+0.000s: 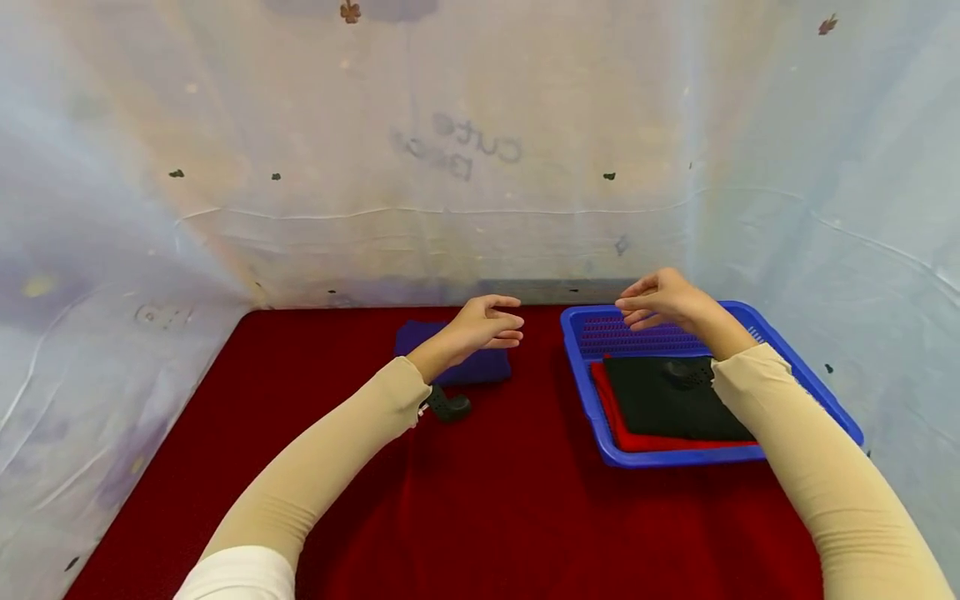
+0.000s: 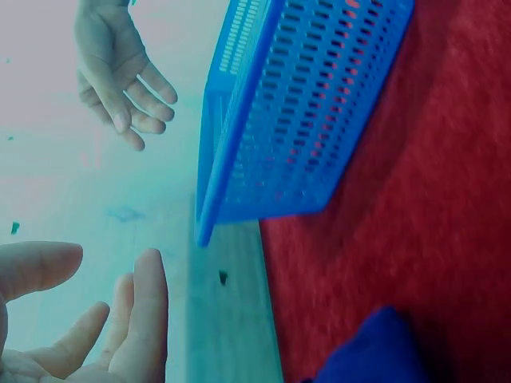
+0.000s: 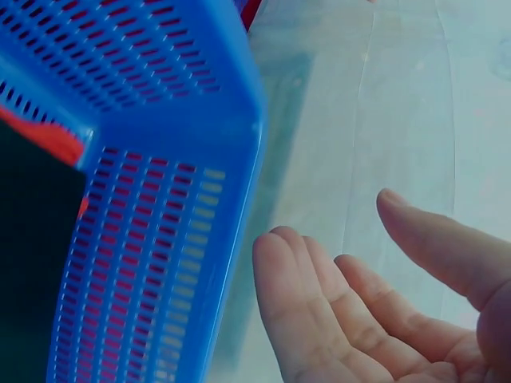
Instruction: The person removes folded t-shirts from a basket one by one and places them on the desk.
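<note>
My left hand [image 1: 483, 325] hovers above a folded blue cloth [image 1: 480, 369] on the table, its fingers loosely spread and holding nothing. Over the far part of a blue plastic basket [image 1: 588, 408] my right hand [image 1: 663, 300] hangs in the air, fingers relaxed, also without anything in them. Inside the basket a folded black cloth [image 1: 660, 408] lies on top of a folded red cloth [image 1: 611, 408]. The right wrist view shows the thumb apart from the fingers [image 3: 299, 311], beside the basket's rim. Part of the blue cloth is hidden behind the left forearm.
A dark red cloth [image 1: 510, 517] covers the table. Pale patterned sheets hang as a back wall [image 1: 480, 250] and along both sides. The basket stands at the right, close to the right-hand sheet. A black wrist-camera piece [image 1: 450, 407] sticks out below the left wrist.
</note>
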`<state>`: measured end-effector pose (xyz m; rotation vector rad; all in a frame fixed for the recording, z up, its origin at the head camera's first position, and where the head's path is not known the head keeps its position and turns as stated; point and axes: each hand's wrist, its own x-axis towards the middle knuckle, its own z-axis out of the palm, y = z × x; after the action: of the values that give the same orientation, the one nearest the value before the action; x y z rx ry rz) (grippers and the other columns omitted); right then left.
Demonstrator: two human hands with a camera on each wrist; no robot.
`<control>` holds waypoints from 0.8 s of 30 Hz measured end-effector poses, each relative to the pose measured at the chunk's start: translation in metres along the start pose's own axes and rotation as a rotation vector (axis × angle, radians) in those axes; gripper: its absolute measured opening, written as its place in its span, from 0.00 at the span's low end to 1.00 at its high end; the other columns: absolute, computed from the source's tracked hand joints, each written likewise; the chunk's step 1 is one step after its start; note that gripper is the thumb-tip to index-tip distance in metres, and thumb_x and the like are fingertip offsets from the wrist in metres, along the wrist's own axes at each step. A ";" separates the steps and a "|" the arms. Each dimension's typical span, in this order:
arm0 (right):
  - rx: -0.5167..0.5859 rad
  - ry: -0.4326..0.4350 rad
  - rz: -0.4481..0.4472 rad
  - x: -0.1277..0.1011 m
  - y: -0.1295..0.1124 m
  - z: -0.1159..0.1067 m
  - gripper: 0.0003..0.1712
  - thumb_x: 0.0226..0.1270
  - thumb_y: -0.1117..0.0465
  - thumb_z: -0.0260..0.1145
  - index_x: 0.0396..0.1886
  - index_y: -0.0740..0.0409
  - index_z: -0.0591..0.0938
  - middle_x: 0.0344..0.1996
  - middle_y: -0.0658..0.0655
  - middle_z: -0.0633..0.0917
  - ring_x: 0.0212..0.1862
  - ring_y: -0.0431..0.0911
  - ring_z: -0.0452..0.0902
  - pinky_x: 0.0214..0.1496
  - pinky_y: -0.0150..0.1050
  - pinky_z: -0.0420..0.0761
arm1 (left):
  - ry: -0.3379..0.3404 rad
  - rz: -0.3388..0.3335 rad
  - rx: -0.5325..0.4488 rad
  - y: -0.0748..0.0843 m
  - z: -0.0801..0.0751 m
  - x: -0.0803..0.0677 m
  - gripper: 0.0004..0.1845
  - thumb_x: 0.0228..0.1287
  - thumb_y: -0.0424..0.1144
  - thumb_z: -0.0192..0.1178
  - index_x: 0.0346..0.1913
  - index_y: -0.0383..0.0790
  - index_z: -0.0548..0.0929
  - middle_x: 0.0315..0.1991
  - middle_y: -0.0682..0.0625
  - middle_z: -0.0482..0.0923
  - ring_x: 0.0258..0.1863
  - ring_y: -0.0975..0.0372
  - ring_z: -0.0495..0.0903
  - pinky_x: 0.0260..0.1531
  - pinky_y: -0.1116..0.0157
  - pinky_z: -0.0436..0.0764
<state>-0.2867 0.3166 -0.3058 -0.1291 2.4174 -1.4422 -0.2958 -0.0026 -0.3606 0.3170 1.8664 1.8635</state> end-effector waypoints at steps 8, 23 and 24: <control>-0.024 0.022 0.020 -0.014 0.012 -0.016 0.30 0.74 0.65 0.62 0.64 0.85 0.65 0.39 0.53 0.86 0.35 0.43 0.86 0.45 0.45 0.86 | -0.061 0.006 -0.018 0.001 0.026 0.011 0.22 0.72 0.28 0.59 0.67 0.33 0.72 0.60 0.34 0.75 0.54 0.43 0.80 0.55 0.53 0.80; -0.080 0.068 0.117 -0.035 0.048 -0.047 0.32 0.75 0.64 0.62 0.63 0.87 0.64 0.37 0.50 0.86 0.34 0.41 0.85 0.43 0.45 0.86 | -0.146 -0.072 -0.128 0.003 0.076 0.027 0.28 0.71 0.27 0.59 0.71 0.35 0.69 0.63 0.36 0.74 0.52 0.46 0.83 0.47 0.58 0.84; -0.089 0.069 0.124 -0.037 0.051 -0.049 0.32 0.75 0.63 0.62 0.63 0.88 0.64 0.37 0.51 0.86 0.34 0.41 0.85 0.44 0.46 0.86 | -0.143 -0.082 -0.138 0.002 0.078 0.028 0.28 0.71 0.27 0.59 0.72 0.34 0.69 0.63 0.36 0.74 0.53 0.45 0.82 0.47 0.58 0.84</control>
<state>-0.2634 0.3911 -0.3200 0.0504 2.4978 -1.3061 -0.2826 0.0794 -0.3601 0.3128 1.6240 1.8527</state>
